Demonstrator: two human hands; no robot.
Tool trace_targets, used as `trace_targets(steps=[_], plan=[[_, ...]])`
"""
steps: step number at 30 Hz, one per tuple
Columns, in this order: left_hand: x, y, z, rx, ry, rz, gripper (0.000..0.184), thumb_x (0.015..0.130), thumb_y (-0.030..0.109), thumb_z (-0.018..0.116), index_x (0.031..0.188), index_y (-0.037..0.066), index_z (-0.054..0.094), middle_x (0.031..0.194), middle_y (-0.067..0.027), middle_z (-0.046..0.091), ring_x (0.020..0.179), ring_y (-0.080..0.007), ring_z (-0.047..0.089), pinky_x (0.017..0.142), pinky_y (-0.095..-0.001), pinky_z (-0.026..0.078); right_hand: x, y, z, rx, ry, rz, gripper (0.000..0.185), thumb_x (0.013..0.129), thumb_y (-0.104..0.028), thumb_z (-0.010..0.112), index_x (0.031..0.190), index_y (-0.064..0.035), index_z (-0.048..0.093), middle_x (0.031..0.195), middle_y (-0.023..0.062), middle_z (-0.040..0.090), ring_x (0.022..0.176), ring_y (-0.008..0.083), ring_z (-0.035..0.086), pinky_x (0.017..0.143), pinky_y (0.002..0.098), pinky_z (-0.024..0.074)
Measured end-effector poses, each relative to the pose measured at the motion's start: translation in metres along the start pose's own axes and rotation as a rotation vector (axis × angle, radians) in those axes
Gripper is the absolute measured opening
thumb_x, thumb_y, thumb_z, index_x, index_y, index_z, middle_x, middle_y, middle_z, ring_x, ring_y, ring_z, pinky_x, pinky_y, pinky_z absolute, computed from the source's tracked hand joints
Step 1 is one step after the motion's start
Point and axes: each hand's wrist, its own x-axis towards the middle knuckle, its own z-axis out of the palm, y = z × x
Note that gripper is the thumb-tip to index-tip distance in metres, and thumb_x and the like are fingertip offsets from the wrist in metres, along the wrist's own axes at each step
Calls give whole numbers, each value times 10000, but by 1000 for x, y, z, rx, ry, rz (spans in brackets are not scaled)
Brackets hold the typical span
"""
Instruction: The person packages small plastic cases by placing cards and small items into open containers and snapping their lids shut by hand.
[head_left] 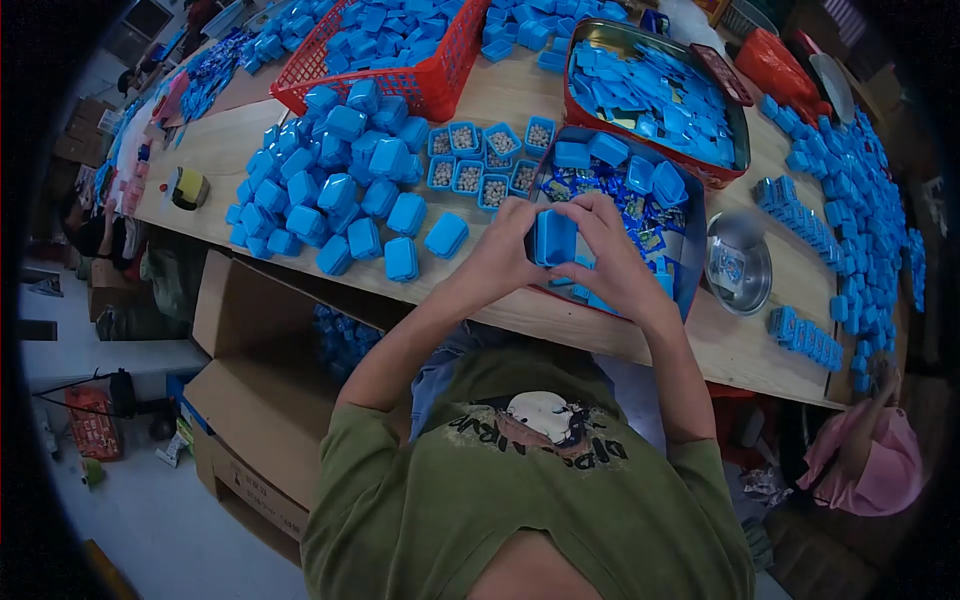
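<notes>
Between my two hands is a small blue plastic box [556, 240], held over the near left part of a shallow tray [692, 235]. My left hand [507, 245] grips the box's left side, and my right hand [612, 250] has its fingers round the right side and edges. In the tray lie blue printed packets [640, 215] and several blue box pieces [608, 150]. Just beyond my left hand stand several open blue boxes [467, 178] filled with small pale balls. Left of them rises a heap of closed blue boxes [340, 185].
A red basket [440, 90] of blue boxes stands at the back. Right of it is a large tin [735, 150] with flat blue pieces. A metal bowl [765, 270] and rows of blue boxes [805, 340] lie right. An open cardboard carton [250, 400] sits below left; a person in pink [880, 460] is at right.
</notes>
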Motion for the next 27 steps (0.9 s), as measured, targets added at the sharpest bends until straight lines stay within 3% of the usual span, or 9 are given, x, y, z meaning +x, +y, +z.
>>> trace_targets(steps=[4,6,16,18,22,27], plan=[[0,4,0,39,2,14,653,618,100,825,1180,36,499,1078,-117,471,971,-258,518,775,-316,458,-1,-2,-1,2,-10,0,702,635,-39,789,1251,-40,453,1200,132,412,1125,307,451,948,359,405],[0,6,1,-11,-18,-53,681,576,95,830,1164,21,495,1076,-166,463,1034,-351,492,869,-386,437,-2,-3,-2,-10,-13,3,701,631,-43,792,1248,-39,459,1199,133,415,1119,310,455,949,361,404],[-5,11,2,17,-22,-26,685,604,105,821,1194,13,485,1099,-170,446,1022,-356,500,847,-393,453,-7,0,2,-11,-2,35,709,612,-44,803,1245,-32,484,1187,134,433,1121,301,463,950,358,404],[-7,17,1,-5,19,-42,662,618,94,823,1202,30,516,1085,-106,479,925,-219,546,725,-291,479,-9,4,2,13,13,44,718,611,-45,804,1254,-30,486,1179,130,438,1114,296,464,947,353,404],[-10,13,-3,-92,-70,-95,714,619,147,828,1236,31,489,1064,-129,475,932,-256,546,759,-320,474,-10,6,-2,70,-37,22,675,645,-76,791,1257,-24,510,1148,116,450,1075,276,471,915,328,409],[-13,3,2,-200,12,-112,664,580,178,858,1157,26,566,1018,-93,526,876,-207,568,726,-291,472,-7,20,-10,160,-62,-1,530,729,-125,742,1216,-34,553,1095,108,471,1020,262,492,868,337,426]])
